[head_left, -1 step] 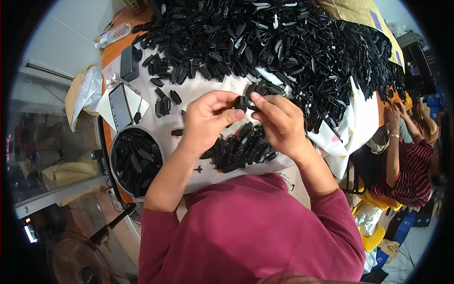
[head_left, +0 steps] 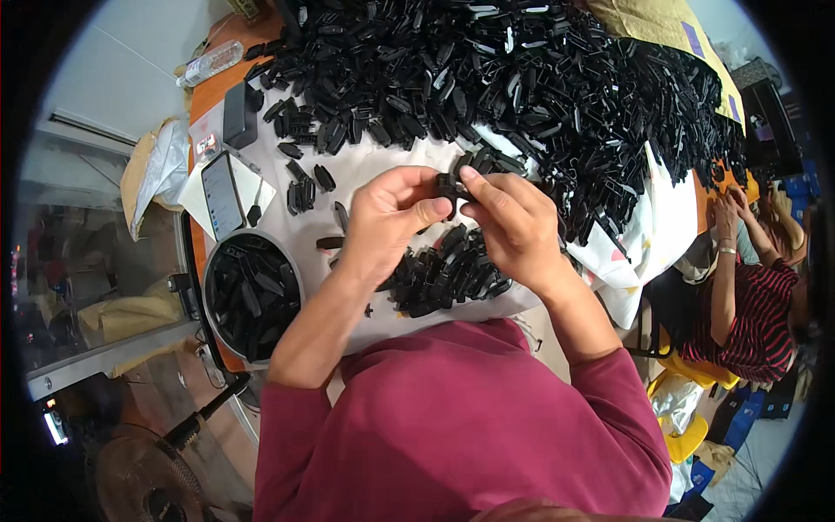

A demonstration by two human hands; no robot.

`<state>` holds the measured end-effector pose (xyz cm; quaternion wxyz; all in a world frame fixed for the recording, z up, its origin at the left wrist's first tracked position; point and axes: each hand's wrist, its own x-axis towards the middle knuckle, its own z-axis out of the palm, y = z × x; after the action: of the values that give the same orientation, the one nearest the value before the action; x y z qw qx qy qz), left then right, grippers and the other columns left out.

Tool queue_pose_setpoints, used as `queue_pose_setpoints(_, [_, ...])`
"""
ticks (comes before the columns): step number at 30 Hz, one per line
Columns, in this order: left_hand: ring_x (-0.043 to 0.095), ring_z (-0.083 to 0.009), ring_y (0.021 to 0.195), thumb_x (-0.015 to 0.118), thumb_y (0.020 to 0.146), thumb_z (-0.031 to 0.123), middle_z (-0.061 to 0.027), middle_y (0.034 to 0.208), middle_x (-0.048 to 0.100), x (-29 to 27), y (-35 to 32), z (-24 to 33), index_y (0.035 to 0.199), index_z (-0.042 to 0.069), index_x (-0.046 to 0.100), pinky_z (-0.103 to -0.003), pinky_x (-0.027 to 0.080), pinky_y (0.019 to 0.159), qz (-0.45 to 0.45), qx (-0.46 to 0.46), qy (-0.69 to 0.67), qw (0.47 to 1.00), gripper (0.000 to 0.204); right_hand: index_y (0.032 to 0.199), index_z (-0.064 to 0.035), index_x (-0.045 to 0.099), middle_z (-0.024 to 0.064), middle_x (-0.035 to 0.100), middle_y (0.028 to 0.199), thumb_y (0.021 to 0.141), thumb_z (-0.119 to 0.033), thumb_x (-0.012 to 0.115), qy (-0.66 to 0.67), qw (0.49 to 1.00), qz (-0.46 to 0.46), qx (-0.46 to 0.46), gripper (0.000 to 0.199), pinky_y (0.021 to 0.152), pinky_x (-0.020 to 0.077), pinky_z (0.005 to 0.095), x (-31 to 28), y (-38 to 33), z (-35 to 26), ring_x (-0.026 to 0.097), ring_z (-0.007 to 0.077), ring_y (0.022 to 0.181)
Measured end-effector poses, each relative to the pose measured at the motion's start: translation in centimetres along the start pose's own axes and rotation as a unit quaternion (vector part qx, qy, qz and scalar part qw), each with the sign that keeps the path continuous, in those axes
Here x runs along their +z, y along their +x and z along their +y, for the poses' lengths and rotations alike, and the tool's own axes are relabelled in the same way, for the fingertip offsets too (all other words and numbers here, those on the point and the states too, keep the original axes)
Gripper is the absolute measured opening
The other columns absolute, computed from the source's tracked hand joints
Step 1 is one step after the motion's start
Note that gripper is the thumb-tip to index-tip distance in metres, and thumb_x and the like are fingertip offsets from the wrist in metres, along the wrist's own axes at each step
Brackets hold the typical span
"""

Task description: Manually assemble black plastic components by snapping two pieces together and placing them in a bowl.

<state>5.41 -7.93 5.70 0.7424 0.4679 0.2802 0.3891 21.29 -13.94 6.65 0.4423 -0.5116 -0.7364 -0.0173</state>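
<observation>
At my left, a round bowl (head_left: 252,296) holds finished black clips beside a phone (head_left: 223,195) on the bench (head_left: 202,104). My left hand (head_left: 387,222) pinches one small black plastic piece (head_left: 448,185), thumb and forefinger closed on its end; my right hand (head_left: 513,226) meets it, fingers (head_left: 480,187) shut on the other end. It looks light, stiff and smooth (best nipped by its edges). A small heap (head_left: 448,270) lies below, the big pile (head_left: 522,78) beyond.
</observation>
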Motion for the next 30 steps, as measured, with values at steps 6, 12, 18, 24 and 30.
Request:
queue_pose_setpoints(6, [0.056,-0.0087,0.064,0.069,0.07,0.001,-0.0053,0.076,0.061,0.0,-0.7,2.7,0.092,0.0,0.062,-0.022,0.045,0.057,-0.028,0.199,0.47,0.86,0.023,0.105,-0.0024,0.058,0.0079,0.056,0.076,0.067,-0.004,0.068,-0.014,0.999,-0.043,-0.014,0.039,0.052,0.0463,0.0301,-0.6,-1.2,0.2,0.055,0.022,0.063])
queue_pose_setpoints(12, [0.057,-0.009,0.084,0.063,0.078,0.001,-0.0063,0.096,0.062,2.0,-0.4,-0.8,0.11,-0.004,0.055,-0.02,0.046,0.075,0.022,0.084,0.023,0.996,0.034,0.102,-0.0021,0.06,0.0094,0.058,0.082,0.065,-0.002,0.071,-0.049,0.992,0.114,-0.006,0.038,0.052,0.0447,0.0266,1.5,-0.9,-0.8,0.054,0.0201,0.063])
queue_pose_setpoints(18, [0.054,-0.0066,0.081,0.059,0.083,0.01,-0.0029,0.094,0.061,0.7,-0.9,-1.8,0.107,-0.001,0.057,-0.018,0.042,0.074,0.02,0.016,-0.014,1.0,0.027,0.102,-0.0007,0.058,0.0047,0.06,0.079,0.078,-0.008,0.064,0.32,0.864,-0.007,0.388,0.026,0.048,0.0421,0.0188,1.1,-2.1,-1.2,0.053,0.0066,0.059])
queue_pose_setpoints(24, [0.054,-0.0099,0.081,0.056,0.085,0.015,-0.0026,0.092,0.059,-2.6,0.5,-2.9,0.101,0.0,0.056,-0.022,0.04,0.076,0.029,-0.064,-0.101,0.992,0.021,0.088,-0.0003,0.059,0.002,0.06,0.071,0.08,-0.011,0.064,0.41,0.809,-0.121,0.404,0.014,0.05,0.044,0.0213,3.1,-2.4,1.3,0.054,0.008,0.057])
queue_pose_setpoints(30, [0.057,-0.0197,0.066,0.051,0.076,0.008,-0.0051,0.073,0.055,-3.2,5.9,-3.9,0.09,0.004,0.054,-0.031,0.047,0.063,0.125,-0.072,0.304,0.942,0.015,0.079,-0.0066,0.062,0.0053,0.053,0.082,0.072,-0.011,0.05,-0.223,0.924,-0.309,0.038,0.014,0.064,0.0467,0.0312,7.6,-4.5,1.3,0.05,0.024,0.084])
